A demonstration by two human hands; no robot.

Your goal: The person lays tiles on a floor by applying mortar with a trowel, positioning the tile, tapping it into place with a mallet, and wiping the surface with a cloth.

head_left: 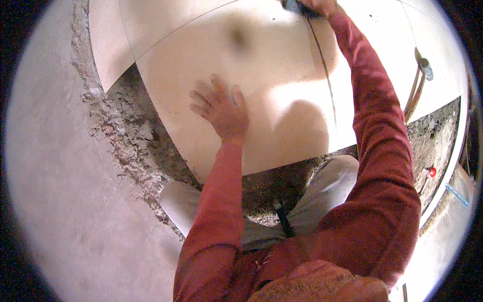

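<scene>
My left hand (221, 111) lies open with fingers spread on a large cream floor tile (201, 146). At the top edge of the view, my right hand (322, 7) is closed on a blue-grey object (292, 6) held low over the tiles. Its kind is hard to tell, since the picture's edge cuts it off. A dark line of filler (322, 55) runs along the joint between two tiles, from just below my right hand toward my knees.
A mallet with a grey head (426, 69) and wooden handle rests on the right-hand tile. Rough, broken mortar (146, 131) borders the tiles at left and near my knees. Smooth grey floor (65, 176) extends left. A small red item (431, 172) and blue strip (456, 194) lie right.
</scene>
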